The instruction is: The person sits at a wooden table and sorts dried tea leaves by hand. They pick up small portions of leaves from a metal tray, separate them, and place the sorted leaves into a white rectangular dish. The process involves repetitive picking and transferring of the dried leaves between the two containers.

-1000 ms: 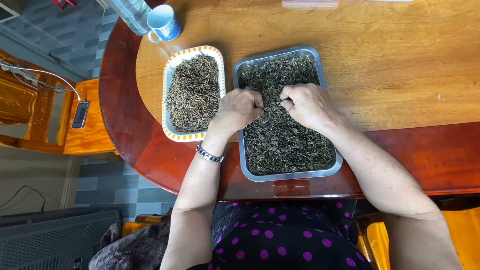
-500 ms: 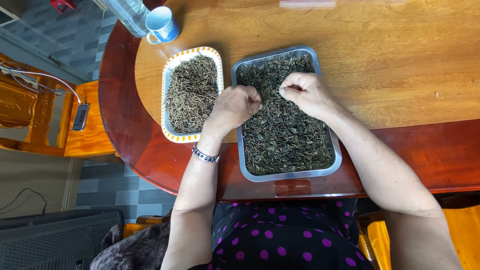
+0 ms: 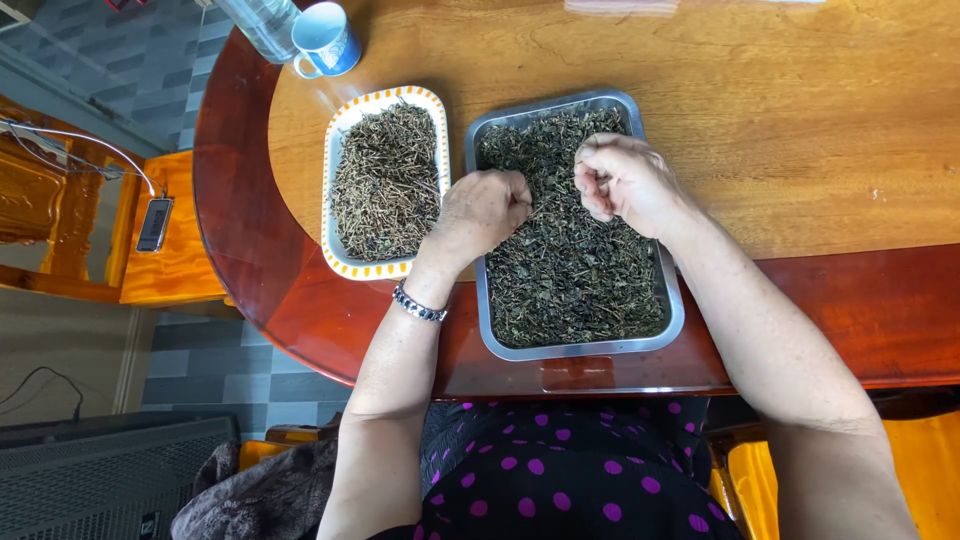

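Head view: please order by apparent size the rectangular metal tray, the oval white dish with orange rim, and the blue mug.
1. Rectangular metal tray
2. Oval white dish with orange rim
3. Blue mug, clearly smallest, partly cut off

The metal tray is shiny grey and full of dark green dried leaves. The plate beside it is white with an orange and yellow dotted rim, and it holds brown dry stems. The cup is blue outside and white inside. The table is light brown wood with a dark red-brown edge. The dress is black with purple dots. The bracelet is silver.
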